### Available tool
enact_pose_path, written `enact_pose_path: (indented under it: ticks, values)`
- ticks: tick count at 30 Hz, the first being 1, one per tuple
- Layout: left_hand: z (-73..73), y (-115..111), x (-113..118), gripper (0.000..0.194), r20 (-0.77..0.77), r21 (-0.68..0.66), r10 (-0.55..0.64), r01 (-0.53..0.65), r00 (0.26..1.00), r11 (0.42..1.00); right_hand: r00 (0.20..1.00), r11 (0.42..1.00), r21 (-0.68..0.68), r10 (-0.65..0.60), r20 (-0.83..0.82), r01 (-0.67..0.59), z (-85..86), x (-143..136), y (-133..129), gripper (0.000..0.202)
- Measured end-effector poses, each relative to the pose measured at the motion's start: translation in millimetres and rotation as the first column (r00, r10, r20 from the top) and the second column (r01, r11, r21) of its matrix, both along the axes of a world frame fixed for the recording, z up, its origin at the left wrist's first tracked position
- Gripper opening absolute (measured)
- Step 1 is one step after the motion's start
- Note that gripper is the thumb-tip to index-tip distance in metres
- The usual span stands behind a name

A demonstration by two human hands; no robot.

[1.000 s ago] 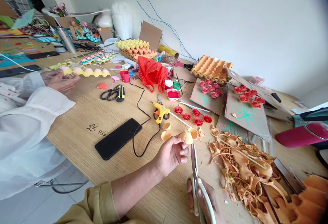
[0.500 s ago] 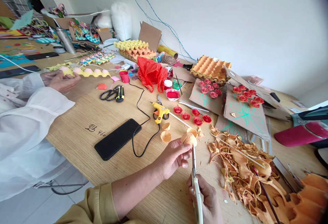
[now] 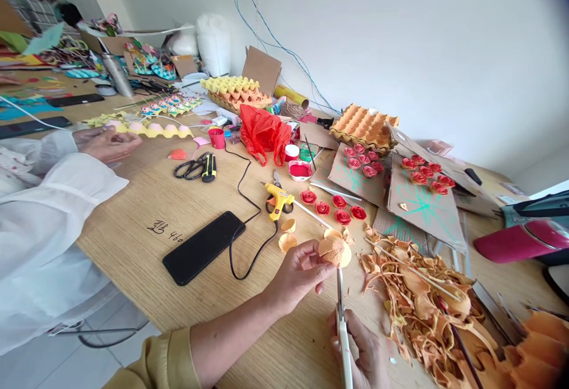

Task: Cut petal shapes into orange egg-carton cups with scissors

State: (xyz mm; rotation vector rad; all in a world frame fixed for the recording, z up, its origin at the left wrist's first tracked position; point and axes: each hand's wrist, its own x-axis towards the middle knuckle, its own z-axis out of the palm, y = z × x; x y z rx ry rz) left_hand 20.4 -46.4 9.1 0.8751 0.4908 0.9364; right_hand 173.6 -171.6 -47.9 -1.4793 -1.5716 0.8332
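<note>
Between the thumb and fingers of my left hand (image 3: 300, 273) is an orange egg-carton cup (image 3: 335, 252), its rounded underside facing me and petal-like flaps at its edge. My right hand (image 3: 360, 347) grips white-handled scissors (image 3: 343, 332). Their blades point up and touch the cup's lower edge; whether they are parted I cannot tell. Beyond and left of my left hand lie loose cut cups (image 3: 288, 242). Several red paper roses (image 3: 342, 217) sit just behind the held cup. Orange carton scraps (image 3: 413, 294) are heaped right of my hands.
A yellow glue gun (image 3: 279, 199) with a black cord and a black phone (image 3: 203, 248) lie to the left. Cardboard sheets with more roses (image 3: 422, 208) stand back right, near a magenta bottle (image 3: 520, 241). At left, another person's hands (image 3: 106, 143) hold a yellow carton strip.
My left hand has turned the cup, so more of its rounded underside shows. The scissors have shifted slightly right and lower. The other person's hands have moved a little.
</note>
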Motion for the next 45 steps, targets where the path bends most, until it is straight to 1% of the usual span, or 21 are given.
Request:
enact_pose_path:
  ticks: [3,8,12,17,22,28,32,37,42,45]
  values:
    - [0.1,0,0,0.032,0.0,0.018,0.002,-0.002,1.0,1.0,0.999,1.0,0.008,-0.01,-0.032,0.01,1.5,-2,1,0.029]
    - [2.9,0,0,0.032,0.001,0.048,-0.026,0.026,1.0,0.999,0.993,0.995,0.029,-0.09,-0.07,0.092,5.8,-9,1,0.035]
    - [3.5,0,-2,0.031,0.017,0.073,-0.045,0.043,0.999,0.996,0.995,0.995,0.044,-0.085,-0.049,0.088,3.9,-9,1,0.036]
    - [0.8,0,-4,0.029,0.03,0.112,-0.055,0.051,0.998,0.992,0.995,0.993,0.068,-0.095,-0.02,0.096,-0.5,-6,3,0.036]
    - [0.4,0,-5,0.03,0.005,0.123,-0.045,0.044,0.999,0.991,0.995,0.993,0.069,-0.094,-0.03,0.096,1.4,-7,3,0.037]
    - [2.9,0,-2,0.032,0.002,0.087,-0.03,0.03,1.0,0.996,0.995,0.996,0.052,-0.074,-0.069,0.078,7.1,-7,3,0.037]
    - [1.5,-3,1,0.034,-0.007,0.039,-0.042,0.042,0.999,0.998,0.994,1.0,0.017,0.002,-0.11,0.0,9.7,-8,4,0.039]
    - [-1.6,-8,5,0.038,-0.002,-0.062,-0.051,0.051,0.999,0.997,0.982,0.999,-0.017,-0.039,-0.185,0.036,11.5,-11,4,0.042]
    - [-0.8,-11,7,0.039,0.01,-0.129,-0.065,0.066,0.998,0.989,0.981,0.997,-0.058,0.041,-0.189,-0.052,10.7,-6,4,0.037]
    - [-0.5,-11,8,0.039,0.006,-0.143,-0.062,0.063,0.998,0.988,0.981,0.996,-0.065,0.047,-0.19,-0.06,10.1,-4,3,0.037]
